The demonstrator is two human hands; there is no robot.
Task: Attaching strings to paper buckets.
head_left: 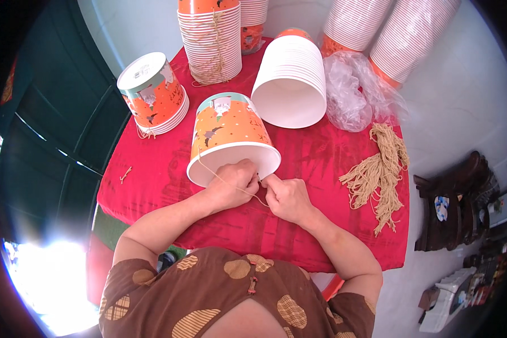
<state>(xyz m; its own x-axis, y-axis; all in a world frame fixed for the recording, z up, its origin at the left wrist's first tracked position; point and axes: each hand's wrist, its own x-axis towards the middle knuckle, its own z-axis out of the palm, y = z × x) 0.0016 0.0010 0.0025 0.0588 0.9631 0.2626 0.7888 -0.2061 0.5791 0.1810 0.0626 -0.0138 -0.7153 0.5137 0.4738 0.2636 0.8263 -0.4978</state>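
Note:
An orange paper bucket with a bat-and-ghost print lies tipped on the red cloth, its white mouth toward me. A thin tan string hangs from its left rim and crosses over my left hand toward the right. My left hand is closed at the lower part of the mouth, its fingertips partly hidden. Close beside it, at the rim's lower right, my right hand is closed in a pinch, apparently on the string. What lies between the fingertips is too small to make out clearly.
Nested white buckets lie behind. An upside-down bucket stack stands at left; a string-draped stack stands farther back. Plastic-wrapped stacks and a crumpled clear bag occupy the back right. A bundle of tan strings lies at right.

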